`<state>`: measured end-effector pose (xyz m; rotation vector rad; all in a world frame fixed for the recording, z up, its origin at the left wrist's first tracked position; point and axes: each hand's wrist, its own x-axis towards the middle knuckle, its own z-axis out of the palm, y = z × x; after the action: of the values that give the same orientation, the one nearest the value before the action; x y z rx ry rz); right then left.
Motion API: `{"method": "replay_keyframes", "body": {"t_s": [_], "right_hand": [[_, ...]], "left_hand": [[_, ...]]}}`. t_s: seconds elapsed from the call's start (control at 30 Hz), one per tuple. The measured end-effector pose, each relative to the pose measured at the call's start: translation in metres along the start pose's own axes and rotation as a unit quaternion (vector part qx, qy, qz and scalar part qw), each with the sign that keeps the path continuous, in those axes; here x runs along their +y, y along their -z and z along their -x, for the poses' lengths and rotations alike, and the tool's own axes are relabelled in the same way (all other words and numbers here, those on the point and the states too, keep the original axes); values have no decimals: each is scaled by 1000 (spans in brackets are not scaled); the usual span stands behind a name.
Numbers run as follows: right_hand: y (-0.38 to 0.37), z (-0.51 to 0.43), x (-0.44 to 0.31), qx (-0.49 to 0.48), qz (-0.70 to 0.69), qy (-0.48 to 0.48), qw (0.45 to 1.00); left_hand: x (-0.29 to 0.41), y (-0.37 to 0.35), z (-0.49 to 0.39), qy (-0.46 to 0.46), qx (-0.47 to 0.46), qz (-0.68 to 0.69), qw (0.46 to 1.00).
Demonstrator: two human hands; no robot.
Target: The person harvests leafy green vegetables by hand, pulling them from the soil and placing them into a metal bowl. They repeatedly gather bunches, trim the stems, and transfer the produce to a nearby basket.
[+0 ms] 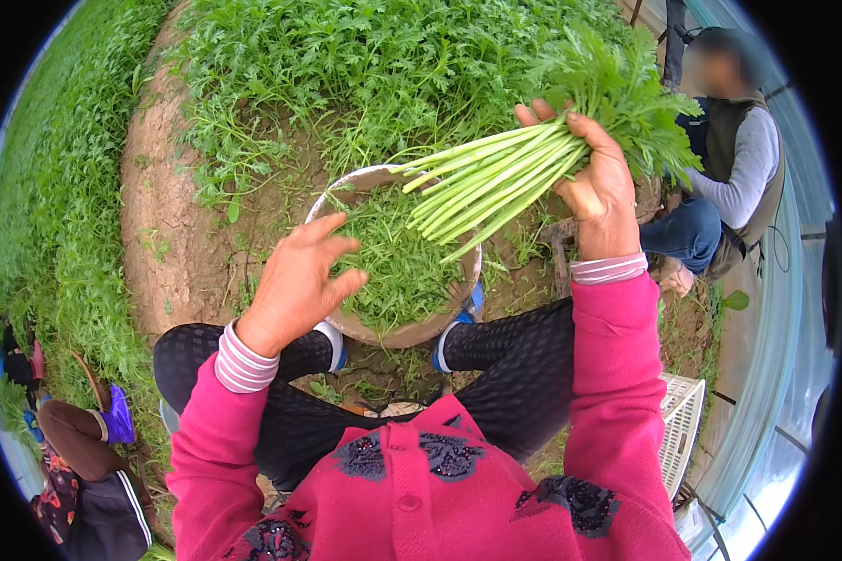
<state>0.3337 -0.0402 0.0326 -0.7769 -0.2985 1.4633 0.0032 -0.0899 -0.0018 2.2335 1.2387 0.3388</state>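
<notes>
My right hand (600,179) grips a bunch of leafy greens (498,179), probably garland chrysanthemum. Its pale stems fan out to the left, and the feathery leaves stick out beyond my thumb at the upper right. My left hand (305,280) hovers over the left rim of a round tub (410,335), fingers apart and slightly blurred, holding nothing. Loose green trimmings (400,266) fill much of the tub, which stands on the soil between my feet. The stem ends hang above the tub's right side.
Dense rows of the same greens (365,63) grow ahead, with a bare soil path (168,203) at the left. One person (733,154) sits at the right beside plastic sheeting (779,280). Another person (91,477) is at the lower left. A white plastic crate (680,428) stands behind my right arm.
</notes>
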Motion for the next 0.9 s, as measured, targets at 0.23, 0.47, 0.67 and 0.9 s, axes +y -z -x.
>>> {"method": "replay_keyframes", "body": {"t_s": [0.23, 0.47, 0.67, 0.9], "right_hand": [[-9, 4, 6, 28, -16, 5, 999], [-15, 2, 21, 40, -37, 1, 998], [-16, 4, 29, 5, -19, -22, 1000], [-13, 3, 17, 40, -53, 2, 998]], "left_hand": [[9, -47, -25, 104, 7, 584, 805], [31, -87, -29, 68, -39, 838, 540], [46, -91, -38, 108, 3, 833, 543], [23, -86, -18, -16, -56, 812, 580]]}}
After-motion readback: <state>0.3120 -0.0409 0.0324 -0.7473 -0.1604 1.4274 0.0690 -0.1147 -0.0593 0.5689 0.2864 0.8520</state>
